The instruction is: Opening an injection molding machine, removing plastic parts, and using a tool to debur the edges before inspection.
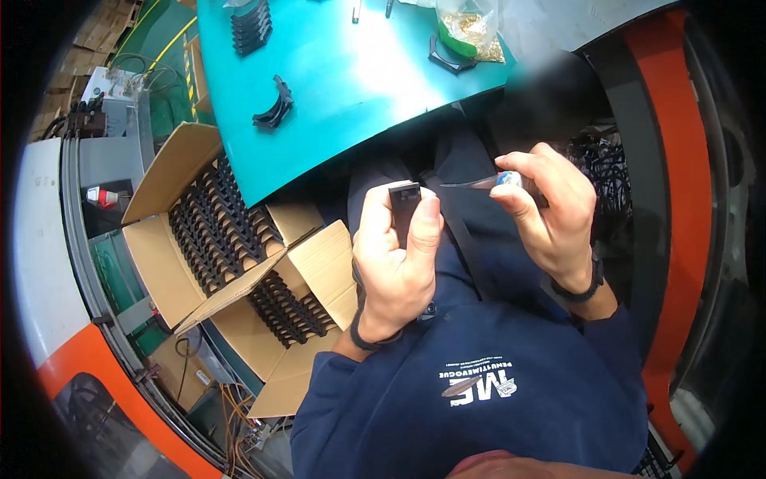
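Observation:
My left hand (pixel 396 259) is closed around a small black plastic part (pixel 404 214), held upright with its end showing above my thumb. The rest of that part is hidden by my fingers. In my right hand (pixel 554 207) a thin knife (pixel 472 184) is pinched between thumb and fingers. Its pointed blade is directed left toward the black part, and a gap separates the two. White and blue wrapping covers the knife's grip where my fingers hold it. Both hands are over my lap, just off the near edge of the green table (pixel 335 88).
On the table are a curved black part (pixel 275 104), a stack of similar parts (pixel 251 30) and a bag of small gold-coloured pieces (pixel 472 32) beside another black part (pixel 448 56). Cardboard boxes (pixel 163 271) filled with rows of black parts stand at my left. An orange machine frame (pixel 678 160) rises at right.

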A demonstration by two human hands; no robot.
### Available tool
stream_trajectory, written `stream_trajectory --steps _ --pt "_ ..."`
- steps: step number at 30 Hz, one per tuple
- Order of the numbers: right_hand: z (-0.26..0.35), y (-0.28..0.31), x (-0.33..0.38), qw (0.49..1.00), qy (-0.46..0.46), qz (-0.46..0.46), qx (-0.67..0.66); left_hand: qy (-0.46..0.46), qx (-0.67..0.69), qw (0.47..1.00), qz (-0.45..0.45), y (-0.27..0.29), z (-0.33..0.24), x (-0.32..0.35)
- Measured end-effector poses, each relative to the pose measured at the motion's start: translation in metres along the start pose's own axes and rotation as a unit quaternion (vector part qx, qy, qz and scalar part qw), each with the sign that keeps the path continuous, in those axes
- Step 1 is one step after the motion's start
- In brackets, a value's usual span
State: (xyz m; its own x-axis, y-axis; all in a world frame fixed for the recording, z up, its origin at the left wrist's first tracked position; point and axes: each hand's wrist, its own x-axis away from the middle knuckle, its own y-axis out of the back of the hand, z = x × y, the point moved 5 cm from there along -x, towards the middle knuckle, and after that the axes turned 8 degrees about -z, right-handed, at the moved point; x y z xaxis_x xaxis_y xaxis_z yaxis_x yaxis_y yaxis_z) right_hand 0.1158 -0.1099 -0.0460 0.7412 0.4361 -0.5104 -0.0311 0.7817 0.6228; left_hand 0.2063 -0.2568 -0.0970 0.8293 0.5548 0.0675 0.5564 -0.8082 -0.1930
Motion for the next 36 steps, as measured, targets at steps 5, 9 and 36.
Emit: stream_trajectory --steps 5,9,36 --pt "0.014 -0.002 -0.006 0.992 0.092 -0.034 0.075 -0.02 -0.016 0.999 -0.048 0.002 -0.007 0.001" --pt "0.016 -0.009 -0.005 0.989 0.108 -0.036 0.089 -0.009 -0.016 0.998 -0.068 0.002 -0.009 0.0" --pt "0.019 -0.016 -0.005 0.991 0.086 -0.034 0.095 -0.046 -0.073 0.99 -0.115 0.005 -0.011 -0.004"
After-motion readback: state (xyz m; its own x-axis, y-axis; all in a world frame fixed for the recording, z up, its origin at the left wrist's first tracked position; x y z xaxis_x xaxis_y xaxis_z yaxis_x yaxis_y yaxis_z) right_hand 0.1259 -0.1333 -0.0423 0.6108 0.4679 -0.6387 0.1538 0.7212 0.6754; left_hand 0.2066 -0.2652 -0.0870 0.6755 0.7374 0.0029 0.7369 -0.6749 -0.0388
